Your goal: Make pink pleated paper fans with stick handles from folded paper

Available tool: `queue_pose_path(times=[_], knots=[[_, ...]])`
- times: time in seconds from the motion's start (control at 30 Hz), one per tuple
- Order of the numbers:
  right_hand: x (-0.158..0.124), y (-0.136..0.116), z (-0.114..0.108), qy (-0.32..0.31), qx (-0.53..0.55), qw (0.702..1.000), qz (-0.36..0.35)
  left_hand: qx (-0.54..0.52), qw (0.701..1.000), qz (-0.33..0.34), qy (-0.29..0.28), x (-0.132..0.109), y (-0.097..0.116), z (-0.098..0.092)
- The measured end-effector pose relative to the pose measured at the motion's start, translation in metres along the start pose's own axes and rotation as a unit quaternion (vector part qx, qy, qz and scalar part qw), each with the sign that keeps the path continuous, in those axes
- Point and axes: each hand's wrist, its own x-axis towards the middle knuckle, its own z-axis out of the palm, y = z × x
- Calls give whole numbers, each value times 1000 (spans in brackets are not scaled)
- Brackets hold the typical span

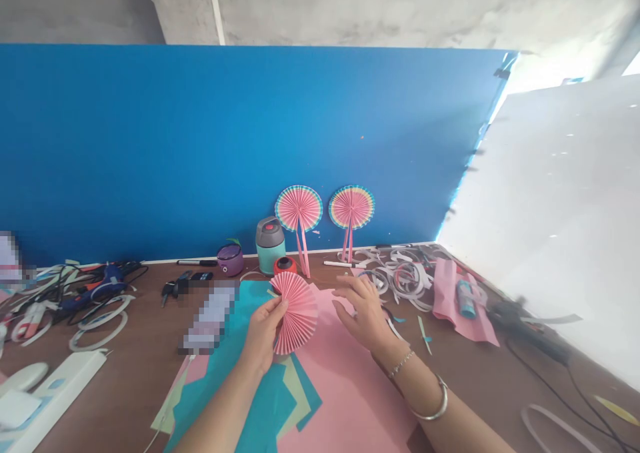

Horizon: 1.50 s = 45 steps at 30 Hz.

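Note:
My left hand [264,331] pinches a pink pleated paper fan [296,311], spread into about a half circle, and holds it upright above the sheets. My right hand [363,311] hovers just to the fan's right with its fingers spread and nothing in them, over a pink paper sheet [345,386]. Teal paper sheets [260,399] lie beneath and to the left. Two finished round pink fans [299,208] [351,207] with stick handles lean against the blue board at the back.
A teal flask [270,243], a purple pot [231,259] and a red tape roll [285,264] stand behind the sheets. A blue glue gun [95,289] with cables lies at the left. Curled strips [405,273], pink paper and a glue stick [466,299] lie at the right. A white board [565,219] stands right.

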Motion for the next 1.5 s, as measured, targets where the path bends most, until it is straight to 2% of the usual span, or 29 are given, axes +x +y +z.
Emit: queue_pose_path(times=[0.17,0.23,0.43,0.53,0.73,0.8,0.87,0.93,1.03,1.1,1.3,1.5], knots=[[-6,-11,10,-80,129,988,15,7,999,-19,-24,-3,-4,5],[-7,-14,13,-89,164,982,30,10,999,-22,-30,-4,-4,7],[-5,-17,12,-58,200,977,36,8,998,-34,-53,-9,-3,11],[-3,-16,10,-44,206,977,43,-4,998,-38,-43,-11,-1,11],[-7,-10,15,-41,226,967,113,-31,999,-36,-11,-9,1,10],[-8,-9,15,-54,255,953,156,-30,999,-33,-12,-9,0,10],[-8,-9,15,-76,301,926,214,-24,999,-30,-13,-9,0,11],[-7,-10,15,-110,367,884,267,-13,999,-26,-15,-10,-1,12],[-6,-12,16,-169,461,816,304,8,999,-19,-36,-13,-1,15],[-5,-13,17,-180,493,791,314,21,998,-18,-58,-15,0,17],[-4,-14,17,-132,522,781,318,77,994,-4,-79,-17,0,19],[-5,-8,17,-132,536,770,319,103,991,20,-79,-13,0,15]])
